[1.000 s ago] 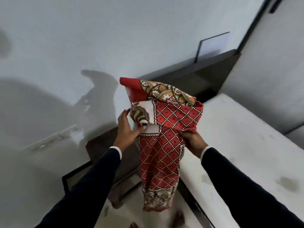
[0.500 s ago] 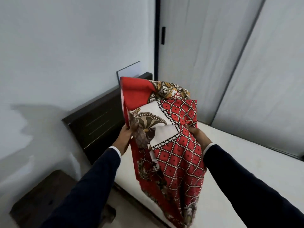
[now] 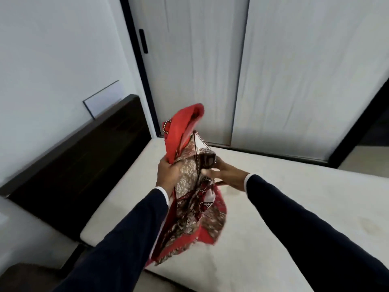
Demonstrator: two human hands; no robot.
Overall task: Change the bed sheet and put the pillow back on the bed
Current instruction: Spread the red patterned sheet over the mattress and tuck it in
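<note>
Head view shows left hand (image 3: 168, 171) gripping and right hand (image 3: 226, 175) pinching the bunched bed sheet (image 3: 191, 186) above the bare mattress (image 3: 273, 218); unfolding from this tangle risks a twisted, crooked spread.

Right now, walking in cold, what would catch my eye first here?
The bunched red patterned bed sheet, held up at centre over the bed, stands out most. The left hand grips its bunched middle while the right hand pinches a folded edge. Beneath lies the bare off-white mattress, with a dark wooden headboard to its left.
</note>
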